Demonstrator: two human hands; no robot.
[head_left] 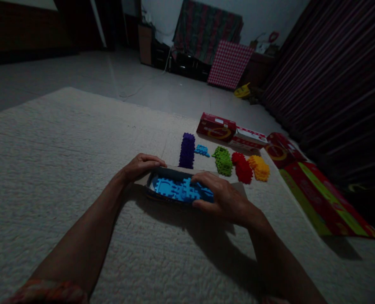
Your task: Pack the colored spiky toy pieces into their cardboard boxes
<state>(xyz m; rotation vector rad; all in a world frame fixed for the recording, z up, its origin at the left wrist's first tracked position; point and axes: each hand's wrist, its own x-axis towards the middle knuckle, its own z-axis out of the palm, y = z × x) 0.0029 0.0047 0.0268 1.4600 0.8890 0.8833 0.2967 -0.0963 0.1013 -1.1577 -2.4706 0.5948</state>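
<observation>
An open box [171,202] with blue notched pieces [168,188] inside lies on the pale quilted mat. My left hand [143,165] rests on the box's far left edge and grips it, fingers together. Over the right part of the box, my right hand [217,196] has its thumb and fingers around a blue piece [190,189]. Beyond the box are a purple stack [187,150], a few light blue pieces [202,150], a green pile [223,161], a red pile [242,168] and a yellow pile [259,168].
Red cartons [217,126] and a white-and-red box [249,139] stand behind the piles. A red and green carton [327,198] lies at the right, near a dark striped curtain [339,80]. The mat [63,147] extends left.
</observation>
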